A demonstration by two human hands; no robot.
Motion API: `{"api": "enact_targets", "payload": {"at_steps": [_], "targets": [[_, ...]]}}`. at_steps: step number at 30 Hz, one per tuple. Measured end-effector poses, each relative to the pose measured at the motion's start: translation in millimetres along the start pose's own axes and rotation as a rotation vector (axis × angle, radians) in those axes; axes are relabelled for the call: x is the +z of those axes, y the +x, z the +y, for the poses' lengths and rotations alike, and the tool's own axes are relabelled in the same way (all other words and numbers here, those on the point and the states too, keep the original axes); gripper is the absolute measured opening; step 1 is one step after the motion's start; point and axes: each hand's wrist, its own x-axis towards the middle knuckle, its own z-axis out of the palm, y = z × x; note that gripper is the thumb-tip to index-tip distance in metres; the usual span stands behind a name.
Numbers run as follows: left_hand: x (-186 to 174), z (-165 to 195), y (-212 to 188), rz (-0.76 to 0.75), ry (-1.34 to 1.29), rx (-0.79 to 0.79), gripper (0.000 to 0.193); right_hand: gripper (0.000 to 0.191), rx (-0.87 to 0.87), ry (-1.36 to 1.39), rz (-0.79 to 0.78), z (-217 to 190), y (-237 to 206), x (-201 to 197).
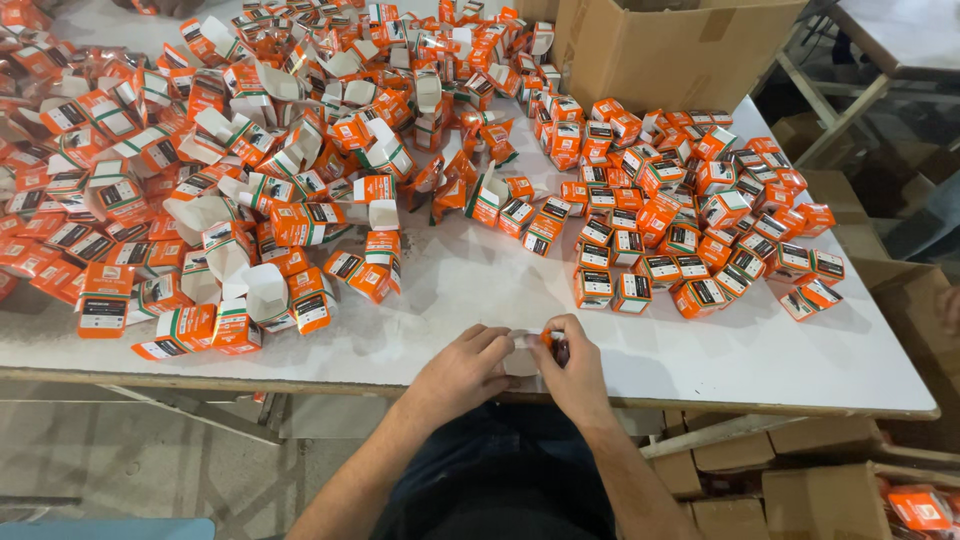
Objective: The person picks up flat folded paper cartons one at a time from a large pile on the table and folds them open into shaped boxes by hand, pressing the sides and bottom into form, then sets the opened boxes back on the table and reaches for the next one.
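At the near edge of the white worktop (700, 360), both hands are meeting over one small orange carton (535, 352). The left hand (465, 365) is curling over the pale, open side of the carton, its fingers pressed together on top. The right hand (572, 368) is pinching the orange end between thumb and forefinger, where a dark object is just showing; what it is cannot be told. The carton is resting on the worktop between the two hands, close to the person's body.

Beyond the hands, a heap of open, unfolded orange cartons (230, 170) is spreading across the left and middle of the worktop. To the right, a cluster of closed orange cartons (690, 215) is lying flatter and tidier. A large brown cardboard box (670, 45) is standing at the far edge.

Doing this step well probably means keeping the carton steady with the left hand while the right hand is guiding the flap squarely, without crushing the thin card.
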Motion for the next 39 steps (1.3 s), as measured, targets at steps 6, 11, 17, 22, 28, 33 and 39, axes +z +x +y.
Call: {"api": "enact_targets", "payload": {"at_steps": [6,11,17,22,28,33,39], "targets": [[-3.3,-4.1,-6.3,-0.006,0.007,-0.084,0.016,0.030,-0.132,-0.110,-0.066,-35.3,4.7,-14.9],[3.0,1.6,-5.8,0.162,0.189,0.070,0.018,0.028,-0.066,-0.277,-0.176,-34.4,15.3,-22.7],[15.7,9.1,-14.7,0.186,0.045,0.044,0.045,0.024,-0.004,-0.067,-0.146,-17.1,17.4,-15.7],[30.7,6.4,-8.9,0.279,0.082,-0.075,0.047,0.028,-0.271,-0.215,-0.124,-20.1,7.1,-15.8],[25.6,3.6,-6.0,0.195,-0.154,-0.293,0.059,0.069,-0.442,-0.270,-0.147,-12.3,-38.9,-47.1],[23.1,5.5,-3.7,0.155,-0.166,-0.296,0.058,0.060,-0.453,-0.152,0.054,-15.8,-36.5,-60.4],[29.4,1.2,-8.0,0.122,-0.110,-0.392,0.065,0.051,-0.777,-0.518,-0.132,-53.9,-16.8,-43.2]]}}
